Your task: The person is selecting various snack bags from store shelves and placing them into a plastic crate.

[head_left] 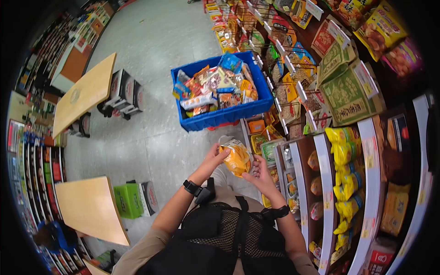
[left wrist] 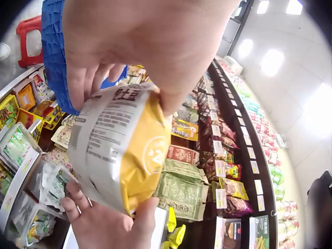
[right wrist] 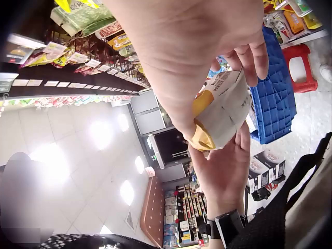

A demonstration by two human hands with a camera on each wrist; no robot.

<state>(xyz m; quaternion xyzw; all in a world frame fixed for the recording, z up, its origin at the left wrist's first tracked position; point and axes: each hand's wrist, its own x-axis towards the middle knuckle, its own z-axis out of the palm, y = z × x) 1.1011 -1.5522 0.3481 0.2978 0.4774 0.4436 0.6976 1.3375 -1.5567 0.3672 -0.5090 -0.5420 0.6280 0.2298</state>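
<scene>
A yellow and white snack bag [head_left: 237, 158] is held between both hands in front of the body. My left hand [head_left: 214, 158] grips its left side, thumb on the yellow front. With thumb and fingers, my right hand [head_left: 260, 174] holds the lower right corner. In the left wrist view the bag [left wrist: 116, 140] shows its white back panel, covered in small print. From the right wrist the bag [right wrist: 223, 111] appears side-on between the two hands. Beyond the hands stands a blue crate [head_left: 224, 120] heaped with packaged snacks.
Shelves [head_left: 327, 197] of packaged snacks run along the right, with yellow bags [head_left: 346, 174] and green paper packs [head_left: 350, 94]. On the left are wooden tables [head_left: 91, 206], a green box [head_left: 128, 201] and cartons [head_left: 126, 94]. A red stool [right wrist: 301, 70] stands by the crate.
</scene>
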